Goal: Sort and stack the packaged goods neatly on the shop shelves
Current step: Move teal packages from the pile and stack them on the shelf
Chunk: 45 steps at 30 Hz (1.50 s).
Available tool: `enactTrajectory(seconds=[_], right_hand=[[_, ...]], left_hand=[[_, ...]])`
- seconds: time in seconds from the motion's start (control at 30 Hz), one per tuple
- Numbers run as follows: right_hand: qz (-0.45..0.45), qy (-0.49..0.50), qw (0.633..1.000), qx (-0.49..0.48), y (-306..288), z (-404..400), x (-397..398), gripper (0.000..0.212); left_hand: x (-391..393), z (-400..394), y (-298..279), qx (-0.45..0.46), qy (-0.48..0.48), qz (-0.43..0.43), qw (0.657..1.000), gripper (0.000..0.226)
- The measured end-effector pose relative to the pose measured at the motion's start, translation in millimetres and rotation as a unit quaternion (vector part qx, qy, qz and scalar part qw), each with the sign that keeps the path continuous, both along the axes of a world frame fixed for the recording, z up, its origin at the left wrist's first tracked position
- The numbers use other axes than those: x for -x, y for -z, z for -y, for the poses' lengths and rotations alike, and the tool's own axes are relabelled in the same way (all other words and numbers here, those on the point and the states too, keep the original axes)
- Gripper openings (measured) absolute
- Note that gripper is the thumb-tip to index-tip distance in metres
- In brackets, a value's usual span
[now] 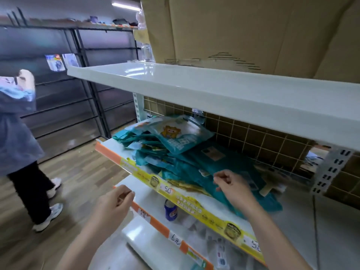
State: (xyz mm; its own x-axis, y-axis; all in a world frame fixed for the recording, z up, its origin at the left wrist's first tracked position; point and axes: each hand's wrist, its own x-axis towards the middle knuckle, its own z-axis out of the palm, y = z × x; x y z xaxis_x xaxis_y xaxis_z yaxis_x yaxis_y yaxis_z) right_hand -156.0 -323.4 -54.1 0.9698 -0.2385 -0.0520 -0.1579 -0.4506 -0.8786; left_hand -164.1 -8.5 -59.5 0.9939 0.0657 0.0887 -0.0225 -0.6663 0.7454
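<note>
A loose heap of teal snack packets (181,152) lies on the middle shelf (116,151), the top one showing a cartoon animal. My right hand (231,187) reaches over the shelf's yellow price strip (194,203) and rests on the near side of the heap, fingers curled at a packet's edge. My left hand (115,201) hovers in front of the shelf edge with its fingers loosely curled, and it holds nothing.
A bare white shelf (175,80) hangs above, with a cardboard box (253,30) on it. On the lower shelf stand a blue can (170,211) and clear wrapped goods. A person in a blue jacket (15,123) stands at the left by dark racks.
</note>
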Motion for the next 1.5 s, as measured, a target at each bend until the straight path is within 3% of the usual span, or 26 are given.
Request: enactTrajectory(seconds=[0.23, 0.37, 0.5, 0.8, 0.97, 1.07, 1.17, 1.2, 1.27, 1.4, 1.5], right_hand=[[-0.023, 0.020, 0.999, 0.009, -11.0, -13.9, -65.0, 0.012], [-0.019, 0.048, 0.999, -0.001, -17.5, -22.5, -79.6, 0.017], [-0.021, 0.101, 0.992, -0.069, -18.2, -43.8, -99.1, 0.026], [-0.034, 0.193, 0.963, -0.183, -14.8, -102.7, -137.1, 0.025], [0.000, 0.259, 0.928, -0.267, -8.2, -124.0, -148.5, 0.062], [0.017, 0.291, 0.915, -0.280, -13.0, -135.1, -152.3, 0.055], [0.036, 0.316, 0.906, -0.279, -23.1, -142.8, -148.7, 0.023], [0.046, 0.329, 0.900, -0.282, -30.2, -147.4, -146.9, 0.022], [0.058, 0.355, 0.889, -0.282, -34.6, -150.9, -142.8, 0.029], [0.037, 0.393, 0.884, -0.252, -14.3, -142.9, -141.7, 0.050], [0.037, 0.400, 0.886, -0.229, -11.9, -145.7, -140.9, 0.059]], left_hand=[[-77.5, -13.0, -14.7, 0.000, -0.041, 0.046, 0.998, 0.022], [-132.1, -19.5, -13.7, 0.018, -0.041, 0.055, 0.997, 0.006], [-191.2, -25.8, -12.3, -0.007, -0.032, 0.056, 0.998, 0.030], [-320.7, -53.9, -12.2, -0.135, 0.025, -0.010, 0.991, 0.067], [-373.6, -48.5, -2.9, -0.180, 0.074, -0.067, 0.979, 0.084], [-394.8, -45.8, 4.1, -0.180, 0.110, -0.110, 0.971, 0.093], [-408.8, -47.2, 5.7, -0.134, 0.148, -0.109, 0.974, 0.108], [-412.6, -47.8, 4.9, -0.134, 0.152, -0.092, 0.975, 0.112], [-419.1, -48.6, 1.0, -0.146, 0.148, -0.070, 0.976, 0.111], [-452.9, -49.6, 17.9, -0.123, 0.160, -0.125, 0.971, 0.108], [-442.2, -46.7, -0.6, -0.090, 0.172, -0.139, 0.971, 0.082]])
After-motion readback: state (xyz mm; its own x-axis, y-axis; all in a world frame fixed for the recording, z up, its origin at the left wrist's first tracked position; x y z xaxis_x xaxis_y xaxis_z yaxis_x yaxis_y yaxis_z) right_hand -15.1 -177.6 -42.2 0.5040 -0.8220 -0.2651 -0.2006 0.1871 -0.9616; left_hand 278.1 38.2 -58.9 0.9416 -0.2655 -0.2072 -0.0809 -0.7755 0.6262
